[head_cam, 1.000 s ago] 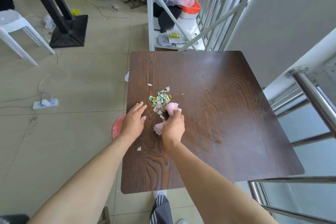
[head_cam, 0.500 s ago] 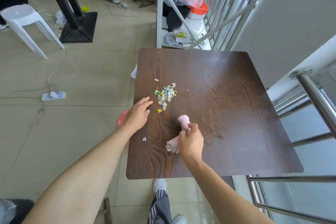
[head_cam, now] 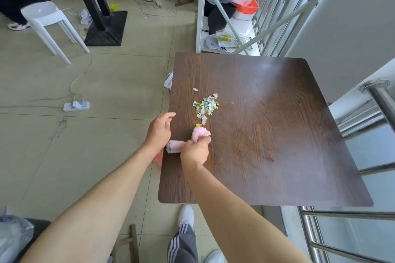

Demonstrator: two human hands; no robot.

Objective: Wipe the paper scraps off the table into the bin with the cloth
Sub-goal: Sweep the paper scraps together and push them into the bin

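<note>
My left hand (head_cam: 159, 130) sits at the table's (head_cam: 277, 134) left edge, fingers loosely curled, holding nothing. A sliver of red bin (head_cam: 158, 157) shows below that edge. My right hand (head_cam: 195, 151) is fisted around the pink cloth (head_cam: 188, 140) — on the table, just before the scraps (head_cam: 205, 106) piled left of centre.

A workroom: tiled floor (head_cam: 119, 83), power strip (head_cam: 76, 106), metal shelving (head_cam: 226, 6), plastic stool (head_cam: 46, 17)
</note>
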